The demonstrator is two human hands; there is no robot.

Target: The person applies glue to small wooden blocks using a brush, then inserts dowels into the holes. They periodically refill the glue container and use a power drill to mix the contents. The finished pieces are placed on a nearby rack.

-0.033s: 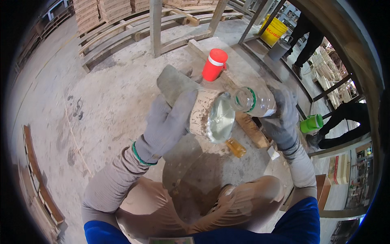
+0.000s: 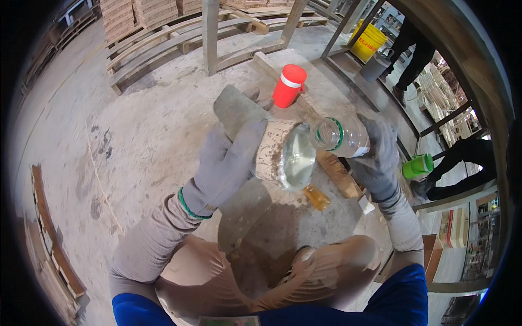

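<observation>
Both my hands wear grey gloves. My left hand (image 2: 225,165) is closed around a beige, speckled cup-like container (image 2: 270,149), tilted with its mouth to the right. Pale, shiny stuff (image 2: 299,158) shows inside it. A flat grey blade-like piece (image 2: 237,110) sticks out beyond the same hand; its grip end is hidden. In my right hand (image 2: 379,157) lies a clear bottle (image 2: 352,136), uncapped, with a green ring at its neck. Its mouth points left, right beside the container's rim; I cannot tell whether they touch or whether anything flows.
Beyond my hands a red jug (image 2: 289,87) stands near a wooden beam (image 2: 340,174). Under the bottle lies an amber see-through object (image 2: 316,198). Pallets (image 2: 163,51) bear stacked boxes at the back. On the right are a green jug (image 2: 417,166), a yellow bucket (image 2: 368,41) and other people's legs (image 2: 462,165).
</observation>
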